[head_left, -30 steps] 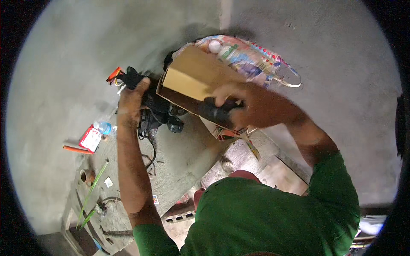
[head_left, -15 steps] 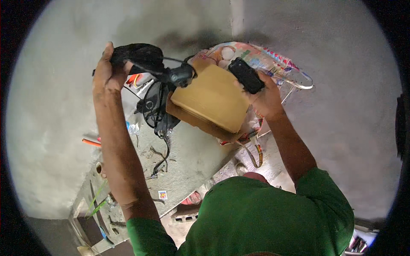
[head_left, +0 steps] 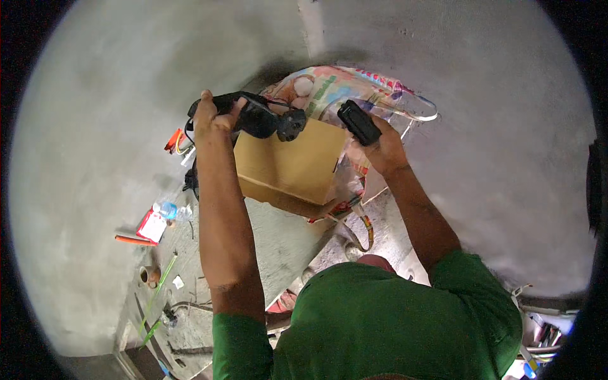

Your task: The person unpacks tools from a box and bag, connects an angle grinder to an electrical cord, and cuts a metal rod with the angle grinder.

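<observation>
My left hand is closed round a black strapped device with a round, knob-like end; its exact kind does not show. The device hangs above the far left part of a brown cardboard box. In my right hand is a small black rectangular device, gripped by its near end, just beyond the box's right side. Behind and under the box lies a colourful printed bag with loop handles. My left forearm hides part of the surface left of the box.
On the grey ledge to the left are an orange stick, a red and white packet, a clear plastic bottle and a brown cup-like tube. Grey walls close in at the back and right.
My left hand has moved right, bringing the strapped device closer over the box. The right hand still holds the black device. The whole view has shifted, and my left arm now covers the black cords.
</observation>
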Action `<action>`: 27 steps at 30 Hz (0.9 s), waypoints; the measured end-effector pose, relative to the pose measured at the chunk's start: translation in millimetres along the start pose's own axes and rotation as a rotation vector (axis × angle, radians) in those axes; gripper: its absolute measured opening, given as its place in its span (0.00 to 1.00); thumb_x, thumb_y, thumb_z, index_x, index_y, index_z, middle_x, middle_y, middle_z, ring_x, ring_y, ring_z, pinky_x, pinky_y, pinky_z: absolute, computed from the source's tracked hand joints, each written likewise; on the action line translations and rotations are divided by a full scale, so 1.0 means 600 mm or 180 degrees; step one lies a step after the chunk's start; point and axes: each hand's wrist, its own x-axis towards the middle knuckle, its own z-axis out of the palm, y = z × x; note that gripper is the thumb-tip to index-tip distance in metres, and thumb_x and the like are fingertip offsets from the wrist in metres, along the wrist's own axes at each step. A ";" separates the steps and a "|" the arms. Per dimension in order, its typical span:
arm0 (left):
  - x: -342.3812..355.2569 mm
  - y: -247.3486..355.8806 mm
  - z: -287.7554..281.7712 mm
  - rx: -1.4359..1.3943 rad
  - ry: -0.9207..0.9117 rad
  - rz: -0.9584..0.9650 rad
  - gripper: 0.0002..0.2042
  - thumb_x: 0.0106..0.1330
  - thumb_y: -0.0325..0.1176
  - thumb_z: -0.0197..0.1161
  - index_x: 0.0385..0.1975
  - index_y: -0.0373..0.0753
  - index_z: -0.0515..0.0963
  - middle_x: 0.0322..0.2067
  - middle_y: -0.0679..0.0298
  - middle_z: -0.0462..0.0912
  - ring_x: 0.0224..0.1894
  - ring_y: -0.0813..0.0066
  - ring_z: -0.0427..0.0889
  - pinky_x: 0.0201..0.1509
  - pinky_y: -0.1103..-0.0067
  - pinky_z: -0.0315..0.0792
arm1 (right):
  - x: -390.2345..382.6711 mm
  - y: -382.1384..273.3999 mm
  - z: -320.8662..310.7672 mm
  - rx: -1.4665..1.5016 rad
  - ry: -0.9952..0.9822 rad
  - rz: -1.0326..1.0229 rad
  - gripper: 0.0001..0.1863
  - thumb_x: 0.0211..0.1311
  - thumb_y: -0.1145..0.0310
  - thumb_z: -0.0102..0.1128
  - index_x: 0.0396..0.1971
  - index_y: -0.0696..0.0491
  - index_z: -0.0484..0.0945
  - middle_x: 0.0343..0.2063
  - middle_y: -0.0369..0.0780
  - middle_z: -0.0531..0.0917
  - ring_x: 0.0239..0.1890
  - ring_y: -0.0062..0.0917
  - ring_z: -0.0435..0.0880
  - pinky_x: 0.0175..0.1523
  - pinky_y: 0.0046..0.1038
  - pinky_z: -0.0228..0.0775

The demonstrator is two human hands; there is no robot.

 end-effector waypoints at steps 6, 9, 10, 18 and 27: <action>0.076 -0.034 0.021 0.0361 0.0113 0.0435 0.26 0.75 0.43 0.56 0.64 0.32 0.62 0.55 0.48 0.74 0.53 0.44 0.78 0.42 0.49 0.84 | 0.004 0.056 0.004 0.0249 -0.0345 0.0116 0.21 0.70 0.65 0.57 0.57 0.61 0.74 0.45 0.44 0.85 0.45 0.28 0.85 0.50 0.31 0.80; 0.094 -0.065 0.046 0.0731 0.0452 0.0667 0.29 0.74 0.46 0.58 0.64 0.31 0.61 0.54 0.48 0.74 0.46 0.47 0.80 0.36 0.53 0.85 | 0.017 0.090 -0.007 0.0409 -0.0222 0.0139 0.21 0.71 0.62 0.49 0.52 0.64 0.77 0.41 0.46 0.85 0.39 0.33 0.86 0.43 0.33 0.82; 0.102 -0.070 0.041 0.0729 0.0467 0.0640 0.29 0.74 0.46 0.58 0.64 0.31 0.61 0.54 0.48 0.74 0.46 0.47 0.80 0.36 0.53 0.85 | 0.008 0.075 0.013 0.0206 -0.0326 0.0079 0.20 0.65 0.67 0.58 0.53 0.62 0.76 0.41 0.44 0.85 0.40 0.29 0.86 0.47 0.30 0.81; 0.192 -0.097 -0.021 0.1382 -0.0236 0.0089 0.33 0.71 0.51 0.62 0.62 0.29 0.64 0.52 0.47 0.72 0.36 0.51 0.81 0.33 0.57 0.85 | 0.015 0.007 0.079 0.2504 -0.0300 0.1047 0.21 0.71 0.58 0.49 0.51 0.60 0.77 0.37 0.44 0.85 0.35 0.33 0.85 0.42 0.31 0.80; 0.200 -0.120 -0.029 0.1806 0.0054 -0.0162 0.35 0.69 0.54 0.65 0.63 0.30 0.65 0.51 0.47 0.74 0.34 0.53 0.81 0.29 0.62 0.86 | 0.062 0.021 0.072 0.2143 -0.0527 0.0762 0.19 0.71 0.59 0.52 0.48 0.59 0.77 0.37 0.44 0.84 0.36 0.33 0.84 0.43 0.34 0.78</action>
